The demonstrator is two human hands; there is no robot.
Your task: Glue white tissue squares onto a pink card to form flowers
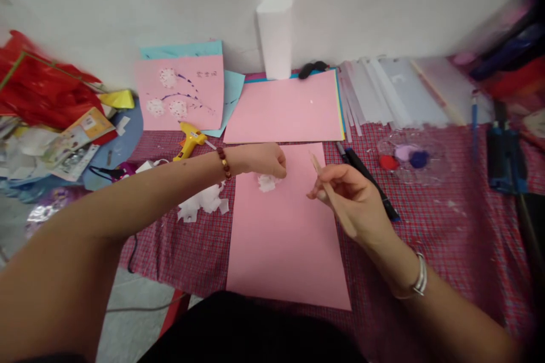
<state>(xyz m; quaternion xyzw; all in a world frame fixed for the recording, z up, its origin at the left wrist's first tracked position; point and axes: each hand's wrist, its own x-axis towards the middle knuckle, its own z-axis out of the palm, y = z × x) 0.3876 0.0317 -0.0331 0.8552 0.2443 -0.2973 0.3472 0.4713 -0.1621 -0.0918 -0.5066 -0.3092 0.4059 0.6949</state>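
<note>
A sheet of pink paper (289, 249) lies in front of me, with a small crumpled white paper clump (267, 182) near its upper left part. My left hand (269, 160) is closed in a fist just above that clump; whatever its fingers hold, if anything, is hidden. Between the thumb and fingers of my right hand (351, 198) is a slim, pale wooden stick (315, 163), its tip pointing up and left over the sheet's right side. Small white paper pieces (204, 202) are heaped left of the sheet.
A yellow glue gun (190, 139) lies behind my left forearm. Farther back are a pink card with white blossoms (183, 91) and a pink paper stack (285, 110). Black markers (374, 184), a clear paint palette (413, 157) and plastic strips (392, 91) lie to the right.
</note>
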